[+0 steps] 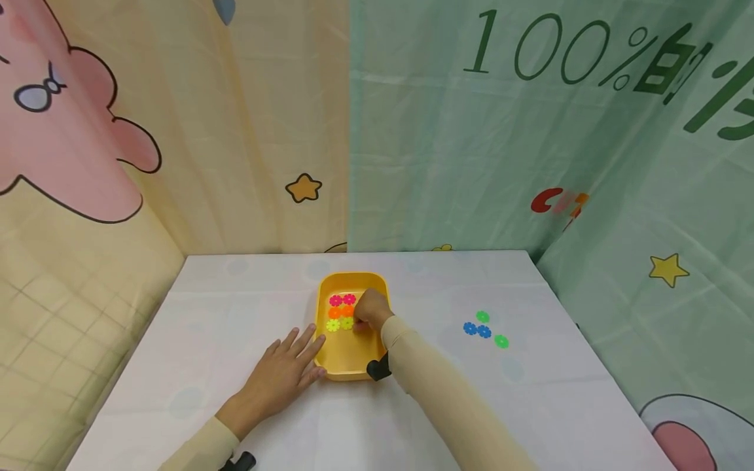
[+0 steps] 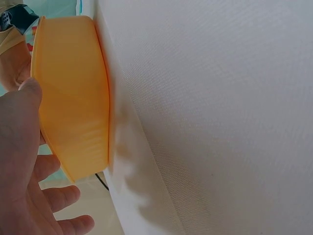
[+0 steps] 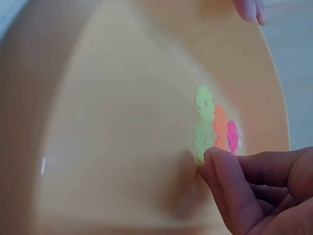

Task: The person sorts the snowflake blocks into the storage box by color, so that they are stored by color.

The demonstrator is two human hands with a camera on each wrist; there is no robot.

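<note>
In the yellow tray [image 1: 347, 366] lie flat flower-shaped pieces in pairs: pink [image 1: 336, 300], orange [image 1: 334, 313] and yellow-green [image 1: 332, 325]. My right hand [image 1: 372, 309] is inside the tray, fingers curled. Its thumb and fingertip meet at the edge of the lower yellow-green piece [image 3: 202, 139] in the right wrist view; no piece shows between them. My left hand [image 1: 283, 376], fingers spread, rests at the tray's left side. The left wrist view shows that hand [image 2: 22, 166] against the rim of the tray [image 2: 73, 98].
Right of the tray, on the white table [image 1: 235, 294], lie two blue pieces [image 1: 469, 328] side by side, one green piece [image 1: 482, 316] behind them and another green piece [image 1: 501, 341] in front to the right. Printed curtains [image 1: 265, 131] stand behind and beside the table.
</note>
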